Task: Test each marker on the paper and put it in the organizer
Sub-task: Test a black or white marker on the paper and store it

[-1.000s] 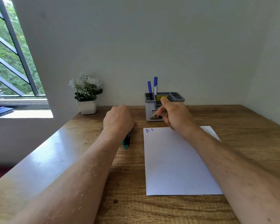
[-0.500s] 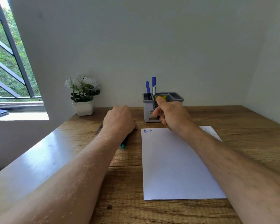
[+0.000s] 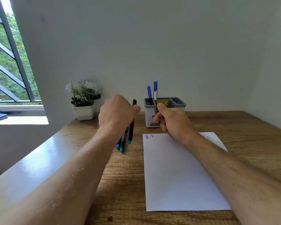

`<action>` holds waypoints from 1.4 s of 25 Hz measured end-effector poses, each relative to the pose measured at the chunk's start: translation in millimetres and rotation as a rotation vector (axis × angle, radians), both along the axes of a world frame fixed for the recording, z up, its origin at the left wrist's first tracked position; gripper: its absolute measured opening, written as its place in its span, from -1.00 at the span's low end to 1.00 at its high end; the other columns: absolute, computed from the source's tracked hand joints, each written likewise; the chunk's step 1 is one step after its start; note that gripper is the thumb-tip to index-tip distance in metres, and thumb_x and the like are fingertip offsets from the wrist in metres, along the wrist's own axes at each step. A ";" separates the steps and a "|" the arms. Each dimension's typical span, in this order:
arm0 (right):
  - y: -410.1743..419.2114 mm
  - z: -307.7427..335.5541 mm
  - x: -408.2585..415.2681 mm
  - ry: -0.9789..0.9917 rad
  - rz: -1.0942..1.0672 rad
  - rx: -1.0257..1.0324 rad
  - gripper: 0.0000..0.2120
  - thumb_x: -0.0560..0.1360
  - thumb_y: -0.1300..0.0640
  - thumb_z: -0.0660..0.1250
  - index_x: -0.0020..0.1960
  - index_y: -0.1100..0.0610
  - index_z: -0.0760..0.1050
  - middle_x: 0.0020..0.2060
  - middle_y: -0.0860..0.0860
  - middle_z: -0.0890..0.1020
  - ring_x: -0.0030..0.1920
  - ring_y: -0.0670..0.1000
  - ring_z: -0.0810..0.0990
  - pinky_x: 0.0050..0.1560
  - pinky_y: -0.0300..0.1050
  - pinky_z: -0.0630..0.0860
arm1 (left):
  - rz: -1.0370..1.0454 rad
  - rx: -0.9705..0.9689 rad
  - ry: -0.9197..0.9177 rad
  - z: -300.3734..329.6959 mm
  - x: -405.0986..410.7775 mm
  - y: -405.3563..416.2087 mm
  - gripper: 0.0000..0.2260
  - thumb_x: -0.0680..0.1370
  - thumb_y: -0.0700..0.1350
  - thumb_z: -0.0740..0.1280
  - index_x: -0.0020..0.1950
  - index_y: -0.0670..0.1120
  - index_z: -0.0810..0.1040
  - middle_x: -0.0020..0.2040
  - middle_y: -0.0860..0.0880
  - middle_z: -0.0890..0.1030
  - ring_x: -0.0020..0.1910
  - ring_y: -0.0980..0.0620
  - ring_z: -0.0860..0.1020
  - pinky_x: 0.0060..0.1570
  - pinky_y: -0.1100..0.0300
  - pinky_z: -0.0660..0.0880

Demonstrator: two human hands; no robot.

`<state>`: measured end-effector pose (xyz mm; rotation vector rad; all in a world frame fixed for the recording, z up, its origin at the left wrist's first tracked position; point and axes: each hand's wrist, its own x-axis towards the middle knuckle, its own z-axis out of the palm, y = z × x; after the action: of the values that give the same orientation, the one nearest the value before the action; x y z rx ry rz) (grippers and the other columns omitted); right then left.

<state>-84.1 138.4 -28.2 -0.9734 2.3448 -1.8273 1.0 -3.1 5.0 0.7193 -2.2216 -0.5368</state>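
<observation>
Fingers [image 3: 120,109] grip markers [image 3: 131,125] above wooden desk [image 3: 234,127].

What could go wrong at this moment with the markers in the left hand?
1. The left hand grips several markers in one bundle above the table; one may slip out and roll away.
2. The right hand sits close before the organizer, so it may bump it and tip the two blue pens.

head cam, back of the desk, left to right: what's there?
Window → plant → left hand gripping a marker → organizer with two blue markers.
</observation>
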 end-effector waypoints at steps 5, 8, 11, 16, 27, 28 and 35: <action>4.5 3.2 4.1 0.133 0.023 -0.147 -0.80 0.59 0.02 0.29 -0.08 0.11 0.60 -0.31 -0.06 0.61 -0.32 -0.17 0.54 -0.32 -0.34 0.45 | -0.275 0.477 0.345 10.5 8.8 17.3 -0.82 0.44 0.03 0.39 -0.22 -0.02 0.71 -0.27 0.10 0.71 -0.29 0.13 0.57 -0.26 0.20 0.44; 8.3 7.4 6.6 0.169 0.042 -0.215 -0.84 0.54 0.04 0.36 0.06 0.10 0.55 -0.16 0.02 0.66 -0.16 -0.08 0.64 -0.19 -0.17 0.60 | -0.446 0.638 0.431 10.2 7.2 25.7 -0.88 0.48 -0.02 0.40 -0.18 -0.04 0.68 -0.25 0.03 0.73 -0.44 0.15 0.52 -0.42 0.27 0.42; 9.2 10.0 7.3 0.160 0.042 -0.186 -0.69 0.49 -0.02 0.42 0.20 0.04 0.53 -0.11 -0.01 0.70 -0.17 -0.07 0.68 -0.15 -0.16 0.65 | -0.569 0.763 0.453 4.5 3.3 29.3 -0.90 0.50 -0.05 0.44 -0.11 -0.07 0.69 -0.20 -0.03 0.73 -0.41 0.14 0.61 -0.54 0.35 0.42; 9.4 5.6 1.7 0.264 -0.002 -0.109 -0.79 0.50 0.10 0.42 0.14 0.03 0.64 -0.17 -0.11 0.69 -0.19 -0.21 0.63 -0.21 -0.37 0.56 | -0.660 0.863 0.526 -9.8 -5.0 22.5 -0.89 0.49 -0.04 0.48 -0.09 -0.06 0.72 -0.13 -0.12 0.73 -0.29 0.07 0.64 -0.33 0.20 0.60; 17.0 5.7 -2.8 0.494 -0.138 0.121 -0.77 0.50 -0.10 0.39 0.05 -0.01 0.70 -0.21 -0.16 0.71 -0.20 -0.22 0.64 -0.17 -0.29 0.59 | -0.719 0.956 0.496 -31.6 -10.7 15.4 -0.86 0.51 -0.05 0.44 -0.03 -0.07 0.73 -0.16 -0.16 0.71 -0.27 0.04 0.64 -0.29 0.25 0.60; 18.6 7.5 -2.9 0.506 -0.153 0.127 -0.77 0.49 -0.11 0.40 0.02 -0.01 0.70 -0.24 -0.17 0.70 -0.24 -0.23 0.63 -0.19 -0.28 0.59 | -0.716 0.968 0.486 -31.6 -11.4 15.6 -0.86 0.52 -0.06 0.43 -0.03 -0.09 0.73 -0.18 -0.15 0.71 -0.29 0.05 0.64 -0.30 0.24 0.60; 21.0 16.2 -1.0 0.574 -0.249 0.246 -0.63 0.42 -0.31 0.36 -0.21 -0.02 0.69 -0.46 -0.15 0.62 -0.44 -0.16 0.58 -0.45 -0.23 0.48 | -0.674 1.000 0.479 -25.4 -9.6 12.5 -0.88 0.52 -0.12 0.43 -0.02 -0.15 0.70 -0.23 -0.15 0.69 -0.37 0.06 0.61 -0.33 0.23 0.61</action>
<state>-85.0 159.5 -12.0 -1.3655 3.0517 -1.3960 -8.6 9.3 -20.4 0.2004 -1.5959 -1.9909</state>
